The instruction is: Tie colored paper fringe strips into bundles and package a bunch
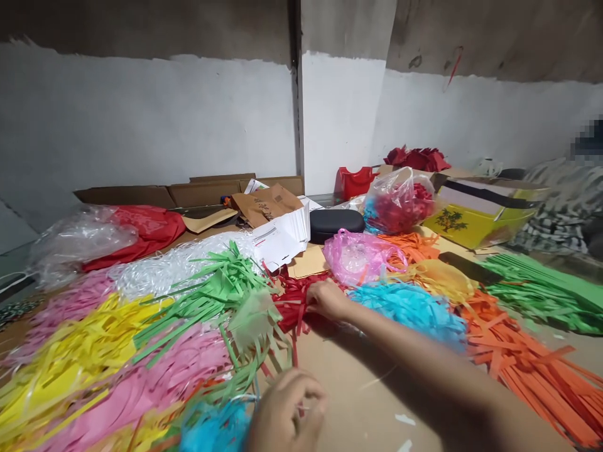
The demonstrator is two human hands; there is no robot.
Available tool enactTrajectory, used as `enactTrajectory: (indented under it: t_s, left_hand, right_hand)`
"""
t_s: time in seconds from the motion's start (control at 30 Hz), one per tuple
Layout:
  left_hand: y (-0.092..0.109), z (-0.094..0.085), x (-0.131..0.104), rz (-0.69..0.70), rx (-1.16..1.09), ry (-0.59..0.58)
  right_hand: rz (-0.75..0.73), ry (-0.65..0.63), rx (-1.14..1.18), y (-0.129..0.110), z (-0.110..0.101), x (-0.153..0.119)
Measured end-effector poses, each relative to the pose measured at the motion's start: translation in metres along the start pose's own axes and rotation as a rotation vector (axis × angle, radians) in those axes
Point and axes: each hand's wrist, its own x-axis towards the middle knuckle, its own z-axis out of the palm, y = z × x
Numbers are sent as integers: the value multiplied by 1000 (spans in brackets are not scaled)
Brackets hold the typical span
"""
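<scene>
My right hand (327, 300) reaches forward over the cardboard-coloured surface. Its fingers are closed at the edge of a pile of red paper strips (288, 302), gripping some of them. Nearer to me, my left hand (287, 408) is curled, thumb against fingers. A thin pale bit shows between them, too blurred to make out. Just left of that hand lies a bunch of blue fringed paper (217, 428) with a white string by it. Pale green fringed paper (254, 320) lies between the two hands.
Yellow (80, 342), pink (164, 370) and bright green strips (226, 276) spread to the left. Blue (409, 307), orange (527, 358) and green strips (546, 292) lie right. Behind are a black case (336, 223), a pink plastic bag (360, 257) and a yellow box (475, 213).
</scene>
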Motion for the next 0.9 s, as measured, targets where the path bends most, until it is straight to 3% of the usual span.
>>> enactTrajectory:
  t_s: [0.1,0.17,0.23,0.37,0.47,0.53,0.63,0.7,0.8,0.9]
  left_hand:
    - [16,-35,28,127,537,138]
    - [29,-49,51,121,867,134]
    - [37,-52,77,90,1070,107]
    - [27,-34,120,68,1149,13]
    - [8,-20,129,56,1207,-112]
    - [-4,-18,127,44,1251,-179]
    - [-15,-24,121,13,1298,-236]
    - [-18,-33,117,4,1303,-281]
    - [-18,-49,114,3,1273,-328]
    - [-13,-58,115,-8,1236,-227]
  right_hand:
    - [52,8,85,6,-10,4]
    - [72,25,115,7,-13,7]
    - [86,54,118,5,-16,9]
    - [168,157,26,-1,-21,6]
    - [230,249,-87,-8,-23,-6]
    - [149,231,-132,-14,-18,-16]
    - [-150,54,-170,-23,-3,-25]
    - [-270,-43,-201,-25,8,-25]
    - [-250,-63,-230,-21,16,-19]
    - [-168,-31,-224,-16,13,-12]
